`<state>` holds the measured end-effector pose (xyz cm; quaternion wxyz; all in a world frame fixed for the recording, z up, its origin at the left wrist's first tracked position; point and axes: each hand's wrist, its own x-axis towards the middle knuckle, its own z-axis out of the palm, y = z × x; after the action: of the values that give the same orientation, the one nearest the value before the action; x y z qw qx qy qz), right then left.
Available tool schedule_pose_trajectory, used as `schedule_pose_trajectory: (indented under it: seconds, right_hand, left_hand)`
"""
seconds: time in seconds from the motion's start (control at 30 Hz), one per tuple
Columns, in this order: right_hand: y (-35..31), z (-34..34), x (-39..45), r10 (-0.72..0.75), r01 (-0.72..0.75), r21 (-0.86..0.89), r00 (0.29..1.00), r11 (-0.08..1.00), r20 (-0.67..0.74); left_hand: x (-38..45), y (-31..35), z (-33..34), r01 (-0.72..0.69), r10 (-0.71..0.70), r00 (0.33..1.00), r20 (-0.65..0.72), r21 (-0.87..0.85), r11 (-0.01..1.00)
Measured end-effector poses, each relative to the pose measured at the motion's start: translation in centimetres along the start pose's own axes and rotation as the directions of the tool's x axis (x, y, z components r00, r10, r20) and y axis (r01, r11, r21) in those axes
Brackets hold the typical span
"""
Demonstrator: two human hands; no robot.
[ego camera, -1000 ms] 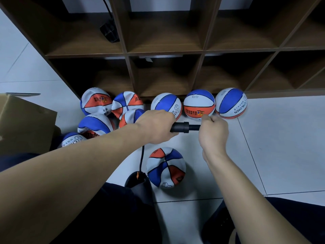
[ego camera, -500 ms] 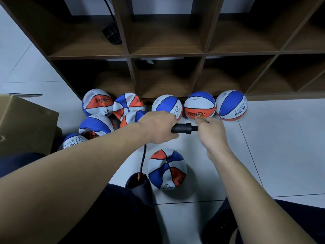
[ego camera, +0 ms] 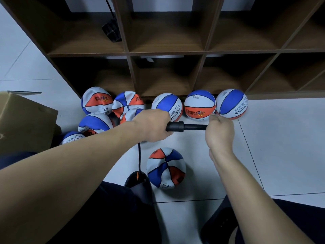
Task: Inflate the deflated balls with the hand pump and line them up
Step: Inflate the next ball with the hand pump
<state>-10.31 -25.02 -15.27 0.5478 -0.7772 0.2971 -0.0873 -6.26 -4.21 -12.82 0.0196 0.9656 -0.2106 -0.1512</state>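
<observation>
balls that look round and full, three of them, sit in a row by the foot of the shelf (ego camera: 168, 55) at about 12 o'clock: one (ego camera: 168, 105), the next (ego camera: 199, 104), and the last (ego camera: 231, 103) at 1 o'clock; that part looks done; floppy balls (ego camera: 96, 103) lie in a heap at 10 o'clock, next to a box (ego camera: 22, 120) at 9 o'clock, so lots are left; the ball now being filled (ego camera: 166, 168) sits on the floor at 6 o'clock and looks a bit baggy; the left hand (ego camera: 152, 125) is wrapped round the pump (ego camera: 175, 126); the right hand (ego camera: 219, 129) grips the pump's rod end; a thin hose (ego camera: 139, 159) hangs down from the pump; i cannot tell where it joins the ball.
</observation>
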Motion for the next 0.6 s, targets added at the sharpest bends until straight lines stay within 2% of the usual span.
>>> schedule_pose_trajectory:
  seconds: [0.23, 0.4, 0.6]
  right_hand:
    - [0.4, 2.3, -2.0, -0.009, 0.010, -0.023, 0.999, 1.000, 0.040]
    - [0.5, 3.2, -3.3, -0.021, 0.027, -0.067, 0.995, 0.997, 0.096]
    - [-0.1, 2.8, -3.5, 0.018, -0.014, -0.019, 0.968, 1.000, 0.252]
  left_hand:
    - [0.0, 1.2, 0.2, -0.040, 0.041, 0.999, -0.035, 0.024, 0.999]
    - [0.0, 1.6, 0.2, -0.082, 0.082, 0.997, -0.001, 0.034, 0.996]
    - [0.1, 0.6, 0.1, -0.106, 0.109, 0.994, -0.034, 0.063, 0.992]
